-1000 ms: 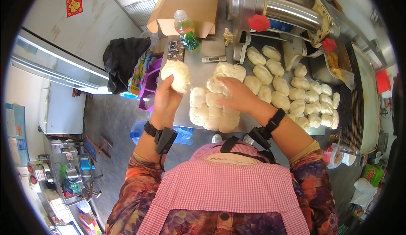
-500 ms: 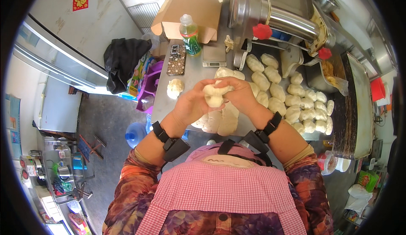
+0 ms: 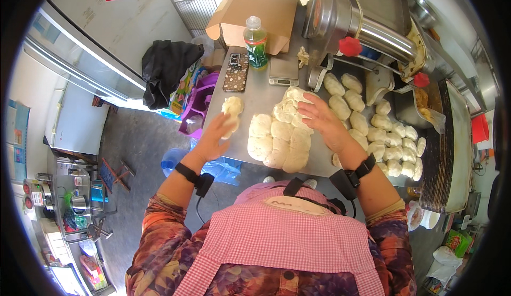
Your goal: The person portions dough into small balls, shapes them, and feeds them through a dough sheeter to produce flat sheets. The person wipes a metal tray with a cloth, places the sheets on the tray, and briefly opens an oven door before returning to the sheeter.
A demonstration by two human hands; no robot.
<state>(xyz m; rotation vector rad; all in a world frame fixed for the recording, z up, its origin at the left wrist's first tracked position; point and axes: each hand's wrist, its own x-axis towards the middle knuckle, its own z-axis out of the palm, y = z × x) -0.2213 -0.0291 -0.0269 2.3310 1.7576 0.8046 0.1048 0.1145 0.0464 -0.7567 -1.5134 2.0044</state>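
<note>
My left hand (image 3: 214, 137) is at the left edge of the metal table, fingers loosely stretched and apart. Beside its fingertips lie small pale dough pieces (image 3: 232, 107), one behind the other, the nearer partly covered by the fingers. My right hand (image 3: 322, 117) is open, its fingertips at the right side of a cluster of dough pieces (image 3: 280, 136) pressed close together in front of me. Whether those fingertips press on the dough or only hover over it, I cannot tell.
Rows of oval dough pieces (image 3: 377, 135) cover the table's right side. A dough roller machine (image 3: 383, 38) stands behind them. At the back are a small scale (image 3: 284, 71), a green-labelled bottle (image 3: 256, 46), a phone (image 3: 236, 73) and a cardboard box (image 3: 255, 14).
My hands have parted from the dough piece they held together. It now lies at the left by the other piece. My right hand has moved to the right side of the cluster.
</note>
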